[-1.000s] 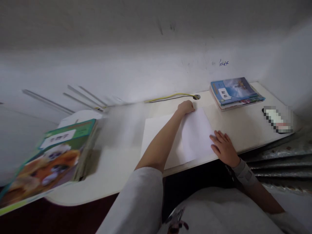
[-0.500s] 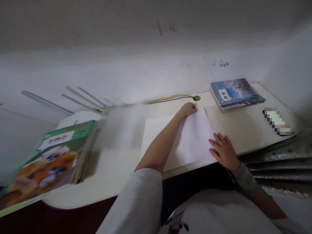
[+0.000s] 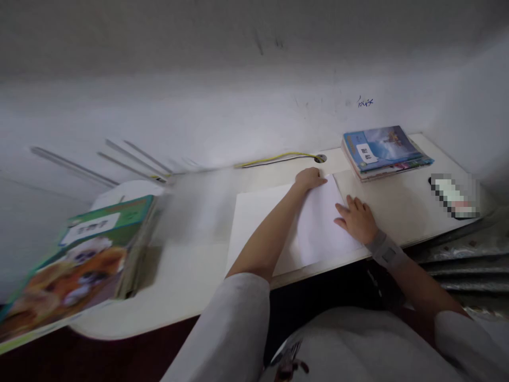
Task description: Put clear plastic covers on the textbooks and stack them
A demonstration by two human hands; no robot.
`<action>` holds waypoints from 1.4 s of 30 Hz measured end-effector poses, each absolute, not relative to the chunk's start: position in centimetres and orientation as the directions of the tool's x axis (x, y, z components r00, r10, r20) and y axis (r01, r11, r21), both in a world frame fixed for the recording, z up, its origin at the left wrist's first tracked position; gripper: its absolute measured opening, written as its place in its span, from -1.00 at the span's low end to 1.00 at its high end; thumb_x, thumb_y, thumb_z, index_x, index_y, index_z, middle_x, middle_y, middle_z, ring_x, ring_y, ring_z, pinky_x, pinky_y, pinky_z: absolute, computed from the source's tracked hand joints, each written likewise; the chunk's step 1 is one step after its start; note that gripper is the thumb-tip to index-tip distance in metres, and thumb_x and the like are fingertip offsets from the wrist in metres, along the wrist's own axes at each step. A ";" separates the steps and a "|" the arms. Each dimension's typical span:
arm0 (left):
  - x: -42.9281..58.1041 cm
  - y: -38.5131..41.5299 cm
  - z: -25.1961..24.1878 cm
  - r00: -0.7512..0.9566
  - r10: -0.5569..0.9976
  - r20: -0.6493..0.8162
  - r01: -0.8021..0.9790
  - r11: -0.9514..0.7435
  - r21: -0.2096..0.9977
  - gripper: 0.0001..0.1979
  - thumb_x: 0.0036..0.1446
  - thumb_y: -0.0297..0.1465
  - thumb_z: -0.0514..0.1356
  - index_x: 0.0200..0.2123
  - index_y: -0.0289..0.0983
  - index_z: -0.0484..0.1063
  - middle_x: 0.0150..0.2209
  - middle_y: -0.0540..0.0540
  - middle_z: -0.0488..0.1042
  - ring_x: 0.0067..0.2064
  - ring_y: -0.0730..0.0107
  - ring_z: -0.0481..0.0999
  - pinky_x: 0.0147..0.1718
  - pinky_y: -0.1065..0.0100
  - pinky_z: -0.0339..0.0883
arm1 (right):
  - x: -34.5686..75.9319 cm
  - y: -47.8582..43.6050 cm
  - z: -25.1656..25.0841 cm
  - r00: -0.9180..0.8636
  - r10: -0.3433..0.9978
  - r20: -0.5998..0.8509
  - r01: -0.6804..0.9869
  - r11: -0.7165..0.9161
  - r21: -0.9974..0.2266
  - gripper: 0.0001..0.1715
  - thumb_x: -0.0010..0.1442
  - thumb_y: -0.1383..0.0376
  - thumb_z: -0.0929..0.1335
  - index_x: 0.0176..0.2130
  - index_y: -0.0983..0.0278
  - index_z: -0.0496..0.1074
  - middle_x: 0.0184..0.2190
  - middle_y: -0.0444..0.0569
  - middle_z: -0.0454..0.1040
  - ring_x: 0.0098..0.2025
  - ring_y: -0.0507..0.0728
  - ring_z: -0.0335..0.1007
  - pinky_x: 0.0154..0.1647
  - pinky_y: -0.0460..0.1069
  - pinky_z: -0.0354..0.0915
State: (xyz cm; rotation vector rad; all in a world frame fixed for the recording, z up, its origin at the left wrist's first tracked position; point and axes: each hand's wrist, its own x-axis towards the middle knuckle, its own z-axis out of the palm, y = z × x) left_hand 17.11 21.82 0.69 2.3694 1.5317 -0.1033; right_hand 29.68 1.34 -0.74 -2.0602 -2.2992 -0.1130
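Note:
White paper (image 3: 324, 225) lies near the front edge of the white desk, its right part slightly bowed and bluish, its left part flatter and partly behind my left forearm. My left hand (image 3: 310, 178) is closed at the paper's far edge, fingers bent together and thumb pointing right; its fingertips are partly hidden. Palm down, my right hand (image 3: 358, 218) rests at the paper's right edge with its fingers spread. A grey band is around the right wrist.
Stacked books (image 3: 387, 151) lie at the back right, near a phone (image 3: 453, 199) with a blurred screen. More books (image 3: 87, 260) stand at the left. A yellow cable (image 3: 278, 157) runs along the wall into a round desk hole (image 3: 320, 158).
My right hand has moved up and slightly left, further onto the paper's right edge. My left hand has shifted a little right along the far edge, its thumb now extended.

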 end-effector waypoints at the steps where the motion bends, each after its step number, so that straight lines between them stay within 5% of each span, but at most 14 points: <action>1: 17.3 21.7 0.8 0.419 0.877 -0.236 0.903 -0.374 0.213 -0.52 0.02 -0.06 0.15 -0.11 -0.28 0.48 -0.08 -0.23 0.51 -0.04 0.09 0.49 -0.10 0.23 0.34 | 29.5 2.6 -0.3 -0.090 0.994 0.058 0.995 0.088 0.043 -0.46 0.27 0.05 0.21 0.17 0.19 0.27 0.24 0.27 0.16 0.18 0.41 0.15 0.00 0.25 0.21; 11: 18.5 20.9 1.8 0.377 0.889 -0.259 0.926 -0.363 0.100 -0.40 0.06 0.03 0.11 -0.02 -0.31 0.43 -0.04 -0.30 0.49 0.02 0.07 0.45 -0.08 0.25 0.33 | 27.3 8.5 2.2 -0.014 0.997 -0.077 0.973 0.031 0.228 -0.47 0.25 0.49 0.06 0.10 0.54 0.32 0.14 0.57 0.21 -0.05 0.35 0.44 -0.23 0.15 0.30; 18: 18.4 20.8 1.7 0.399 0.878 -0.265 0.917 -0.384 0.108 -0.38 0.09 0.00 0.09 0.03 -0.37 0.41 -0.01 -0.36 0.47 0.02 0.03 0.45 -0.09 0.22 0.34 | 27.0 10.4 2.0 -0.048 0.997 -0.068 0.964 0.064 0.257 -0.45 0.18 0.58 0.07 0.08 0.65 0.32 0.05 0.60 0.31 -0.07 0.31 0.46 -0.22 0.13 0.35; 27: 18.6 22.8 2.2 0.525 0.770 -0.362 0.851 -0.491 0.187 -0.51 0.00 -0.15 0.20 -0.06 -0.34 0.51 -0.08 -0.24 0.54 -0.06 0.16 0.50 -0.11 0.39 0.30 | 26.9 10.7 0.4 -0.034 0.996 0.079 0.974 0.015 0.227 -0.44 0.23 0.52 0.02 0.13 0.69 0.24 0.16 0.53 0.20 -0.03 0.26 0.37 -0.24 0.05 0.37; 35: 18.9 21.4 1.1 0.461 0.850 -0.255 0.884 -0.416 0.213 -0.49 0.07 -0.06 0.12 -0.07 -0.30 0.49 -0.05 -0.27 0.50 -0.03 0.13 0.48 -0.13 0.31 0.32 | 28.1 9.0 1.0 -0.048 0.999 0.016 0.989 0.045 0.143 -0.58 0.28 0.41 0.10 0.02 0.50 0.34 -0.10 0.34 0.43 -0.07 0.23 0.37 -0.21 0.03 0.34; 42: 17.6 21.4 1.1 0.488 0.854 -0.183 0.859 -0.432 0.273 -0.45 0.18 -0.02 -0.06 -0.17 -0.31 0.52 -0.17 -0.24 0.54 -0.11 0.19 0.49 -0.19 0.34 0.30 | 30.0 0.9 -0.7 -0.287 0.955 0.082 0.958 0.285 0.028 -0.32 0.27 -0.04 0.17 0.19 0.32 0.22 0.25 0.28 0.14 0.25 0.39 0.05 0.14 0.28 0.10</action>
